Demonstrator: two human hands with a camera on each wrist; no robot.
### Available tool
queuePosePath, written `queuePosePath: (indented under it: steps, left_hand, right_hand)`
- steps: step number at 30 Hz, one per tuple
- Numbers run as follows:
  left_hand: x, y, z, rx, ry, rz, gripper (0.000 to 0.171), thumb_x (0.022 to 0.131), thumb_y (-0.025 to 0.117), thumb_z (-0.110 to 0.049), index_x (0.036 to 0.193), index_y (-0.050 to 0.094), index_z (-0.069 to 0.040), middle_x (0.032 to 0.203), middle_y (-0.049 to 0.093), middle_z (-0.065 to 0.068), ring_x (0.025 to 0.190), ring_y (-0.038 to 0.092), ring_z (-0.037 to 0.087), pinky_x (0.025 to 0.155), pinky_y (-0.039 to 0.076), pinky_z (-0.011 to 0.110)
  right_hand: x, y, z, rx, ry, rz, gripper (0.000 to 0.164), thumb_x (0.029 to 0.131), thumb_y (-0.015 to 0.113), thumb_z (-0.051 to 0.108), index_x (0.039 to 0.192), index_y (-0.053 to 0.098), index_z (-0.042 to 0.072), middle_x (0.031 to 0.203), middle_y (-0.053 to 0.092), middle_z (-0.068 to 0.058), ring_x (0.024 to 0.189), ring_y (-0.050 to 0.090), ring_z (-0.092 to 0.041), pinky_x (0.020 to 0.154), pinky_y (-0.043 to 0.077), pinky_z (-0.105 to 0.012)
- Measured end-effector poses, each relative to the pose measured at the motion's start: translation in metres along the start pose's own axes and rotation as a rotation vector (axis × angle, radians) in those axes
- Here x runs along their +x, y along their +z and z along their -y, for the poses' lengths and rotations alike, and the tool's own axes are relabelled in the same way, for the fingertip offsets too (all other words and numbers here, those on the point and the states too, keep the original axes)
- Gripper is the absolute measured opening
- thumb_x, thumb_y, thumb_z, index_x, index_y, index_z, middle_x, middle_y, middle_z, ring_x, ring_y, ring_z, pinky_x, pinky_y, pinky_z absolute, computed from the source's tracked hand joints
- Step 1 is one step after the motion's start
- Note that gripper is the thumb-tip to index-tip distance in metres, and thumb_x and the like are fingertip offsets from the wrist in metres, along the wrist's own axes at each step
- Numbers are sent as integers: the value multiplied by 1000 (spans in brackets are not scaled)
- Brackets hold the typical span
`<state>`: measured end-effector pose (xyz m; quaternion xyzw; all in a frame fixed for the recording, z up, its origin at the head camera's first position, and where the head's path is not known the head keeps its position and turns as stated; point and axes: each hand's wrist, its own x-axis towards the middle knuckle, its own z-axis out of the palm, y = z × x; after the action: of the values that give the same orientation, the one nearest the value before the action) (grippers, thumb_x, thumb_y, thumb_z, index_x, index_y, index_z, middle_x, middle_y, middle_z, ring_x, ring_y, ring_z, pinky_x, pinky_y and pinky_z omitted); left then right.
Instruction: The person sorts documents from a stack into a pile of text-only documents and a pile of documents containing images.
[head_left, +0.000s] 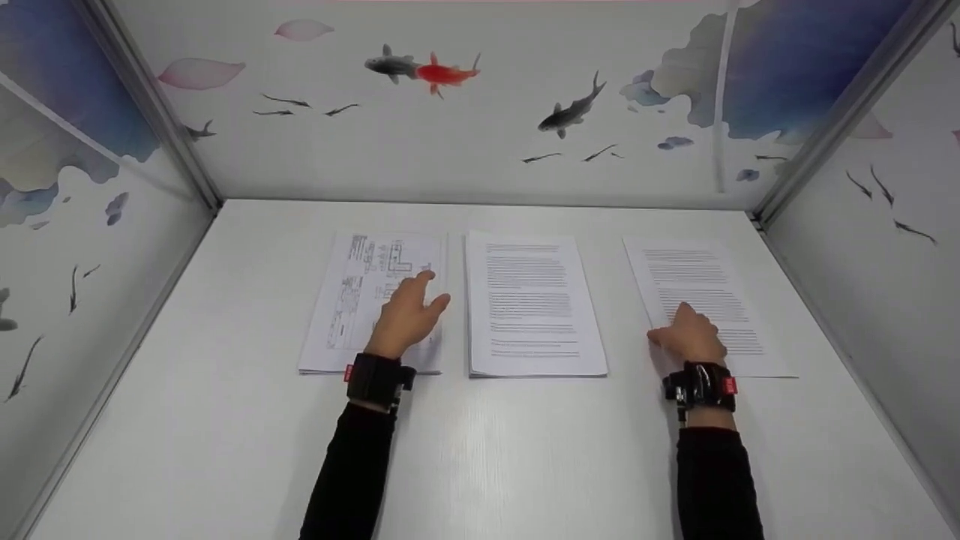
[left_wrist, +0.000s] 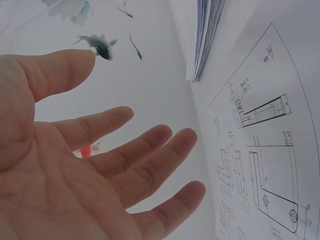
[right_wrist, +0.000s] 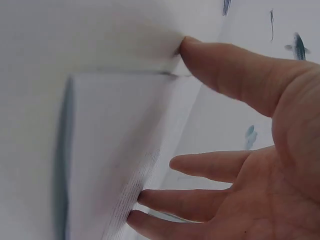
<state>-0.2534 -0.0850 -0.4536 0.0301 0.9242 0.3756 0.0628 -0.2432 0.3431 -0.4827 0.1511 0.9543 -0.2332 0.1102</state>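
Note:
My left hand (head_left: 407, 319) is over the left stack of sheets (head_left: 341, 319), whose top page carries technical drawings. Seen from the left wrist, its palm and spread, slightly bent fingers hold nothing, and the drawing sheet (left_wrist: 260, 165) lies beside the fingertips. On the right, my right hand (head_left: 688, 337) is at the left side of a printed text page (head_left: 697, 266). In the right wrist view the thumb reaches the surface by the page's edge, while two fingertips touch or nearly touch the printed text page (right_wrist: 115, 135). Nothing is gripped there.
Between the hands lies a thicker stack of printed text sheets (head_left: 532, 300). All the paper rests on a white table (head_left: 525, 450). Panels with painted fish enclose it at the back (head_left: 465, 150), left (head_left: 90, 247) and right (head_left: 862, 247).

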Motion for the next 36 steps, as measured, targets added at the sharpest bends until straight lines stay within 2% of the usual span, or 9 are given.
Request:
queuePosePath:
  steps: [4,9,14,18,21,23,27,30,36]
  left_hand:
    - [1,-1,-1,11,13,-5,58,100,54,-37,149,39,-10,147,45,18,136,45,33,110,38,51]
    - [1,1,-2,43,48,5,58,100,54,-37,149,40,-9,146,47,19,133,48,34,109,36,54]
    - [0,1,-4,27,52,49,60,98,56,-39,150,40,-12,147,48,17,129,52,34,107,39,54]
    - [0,-1,-4,26,60,68,61,98,56,-40,150,39,-13,147,48,16,128,53,33,104,44,50]
    - [0,-2,-2,47,66,101,62,98,56,-41,151,38,-13,148,47,15,134,48,32,108,41,49]
    - [0,-1,0,53,56,126,63,98,56,-42,151,38,-14,150,46,13,137,45,31,110,38,48]
    - [-1,-2,3,56,52,149,63,97,57,-44,150,39,-16,150,47,11,137,45,30,110,38,48]
    - [-2,-3,4,59,49,166,64,96,57,-46,150,40,-17,148,49,11,136,47,29,109,40,48]
    - [-5,-6,5,57,40,183,63,95,58,-47,149,42,-19,146,51,11,134,49,29,107,41,49]
  right_hand:
    - [-1,0,3,4,-16,-18,65,87,56,17,143,34,-9,128,50,-38,112,49,-54,81,43,-68]
    - [-2,5,6,-3,-44,-82,67,86,52,9,148,31,-2,131,46,-40,115,43,-58,84,39,-74]
    - [-4,5,0,-66,-118,-160,68,91,41,-4,155,21,11,124,41,-45,104,48,-60,74,46,-71]
    - [-6,4,-2,-110,-177,-183,66,94,36,-6,155,25,18,121,38,-45,95,51,-60,65,49,-66]
    - [-5,2,-4,-98,-184,-223,62,96,36,-5,154,27,15,120,42,-45,92,53,-60,64,50,-66]
    - [-3,0,-7,-71,-167,-252,64,95,37,-4,155,22,10,115,45,-45,89,55,-58,62,50,-64]
    - [0,-5,-15,-37,-161,-284,73,88,44,-9,155,15,0,101,54,-43,79,59,-51,59,49,-58]
    - [3,-7,-20,-17,-151,-287,76,84,48,-9,153,17,-2,99,57,-44,78,60,-50,60,49,-57]
    - [4,-12,-36,80,-48,-296,77,82,49,-4,152,18,-4,115,52,-47,93,57,-56,70,48,-61]
